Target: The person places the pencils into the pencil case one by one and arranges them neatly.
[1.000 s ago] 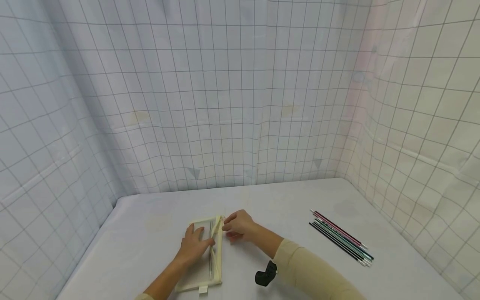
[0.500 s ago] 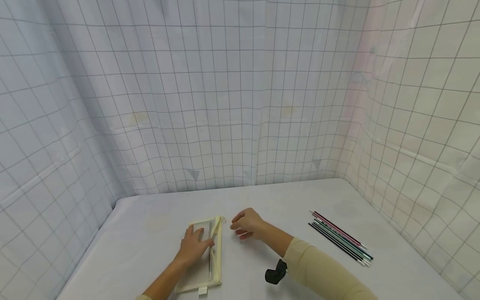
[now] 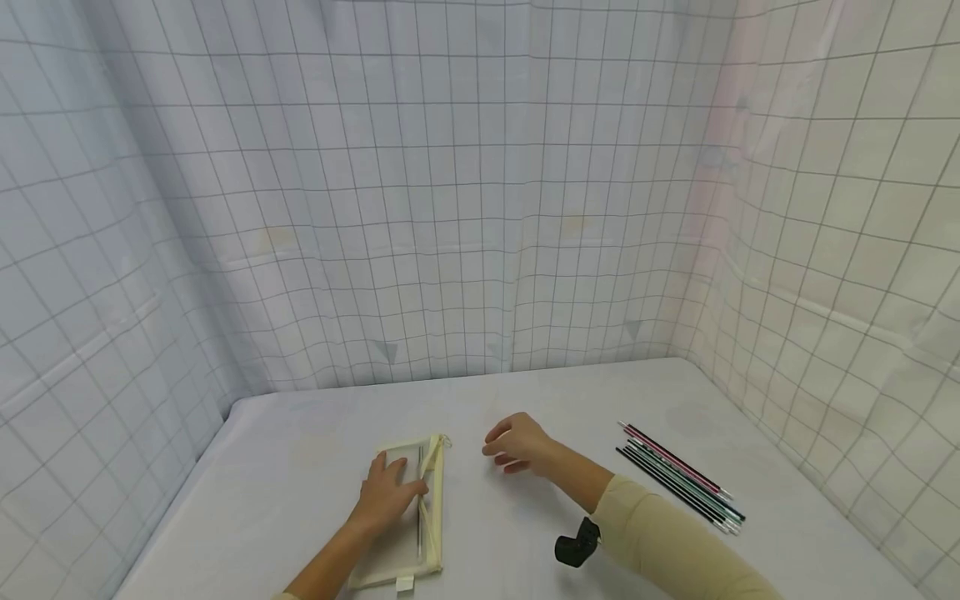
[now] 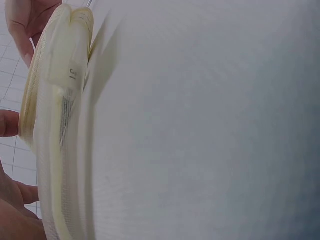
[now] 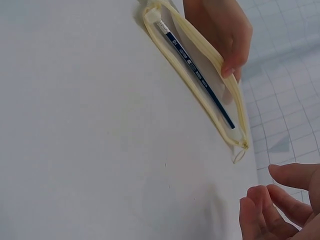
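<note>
at 7 o'clock of the head view, the left hand lay across the pale yellow pouch on the counter; its thumb gripped the zip edge, probably so that the mouth could gape. inside was one blue pencil, lying lengthwise, perhaps because it fitted best so. at 2 o'clock from the pouch, apart from it, the right hand held nothing, its fingers slack and half unfolded. farther, at 3 o'clock, the loose pencils lay side by side, seemingly for tidiness.

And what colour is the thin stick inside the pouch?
Mostly dark blue; the thin stick shows best in the right wrist view.
</note>
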### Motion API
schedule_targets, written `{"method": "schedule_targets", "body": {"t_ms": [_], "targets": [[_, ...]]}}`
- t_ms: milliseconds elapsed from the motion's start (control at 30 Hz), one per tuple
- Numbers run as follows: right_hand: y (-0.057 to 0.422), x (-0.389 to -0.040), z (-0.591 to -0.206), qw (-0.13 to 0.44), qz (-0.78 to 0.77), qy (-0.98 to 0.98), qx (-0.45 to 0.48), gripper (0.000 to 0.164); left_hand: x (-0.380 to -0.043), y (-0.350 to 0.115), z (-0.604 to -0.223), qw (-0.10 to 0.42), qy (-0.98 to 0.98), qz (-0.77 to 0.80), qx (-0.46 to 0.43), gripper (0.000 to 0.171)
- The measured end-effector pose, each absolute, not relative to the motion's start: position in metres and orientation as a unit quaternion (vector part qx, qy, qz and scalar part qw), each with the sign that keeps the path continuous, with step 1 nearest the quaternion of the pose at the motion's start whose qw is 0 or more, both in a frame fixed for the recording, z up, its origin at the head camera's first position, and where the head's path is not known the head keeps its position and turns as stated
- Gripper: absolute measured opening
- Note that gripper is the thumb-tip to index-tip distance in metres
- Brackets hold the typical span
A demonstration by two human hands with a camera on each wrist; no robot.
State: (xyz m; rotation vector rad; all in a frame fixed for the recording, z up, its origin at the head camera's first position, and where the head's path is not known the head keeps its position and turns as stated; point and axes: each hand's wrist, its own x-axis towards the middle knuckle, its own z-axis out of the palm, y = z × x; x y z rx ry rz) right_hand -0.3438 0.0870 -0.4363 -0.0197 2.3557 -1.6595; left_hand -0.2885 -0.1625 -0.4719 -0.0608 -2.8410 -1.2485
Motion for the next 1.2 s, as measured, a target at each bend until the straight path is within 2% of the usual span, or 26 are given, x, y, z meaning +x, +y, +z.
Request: {"method": "schedule_targets", "body": {"t_ms": [333, 800, 1200], "targets": [[0.126, -0.343, -0.437, 0.122, -0.556, 0.822, -0.004, 0.023, -0.289, -0.166, -0.479, 0.019, -0.908, -0.417, -0.023, 0.080], [0.178, -0.336, -0.445, 0.084, -0.516, 0.852, 0.025, 0.019, -0.291, -0.166, -0.489, 0.021, -0.905, -0.424, -0.018, 0.081], [0.226, -0.335, -0.448, 0.074, -0.501, 0.861, 0.036, 0.024, -0.288, -0.171, -0.478, -0.003, -0.900, -0.434, -0.024, 0.080]]}}
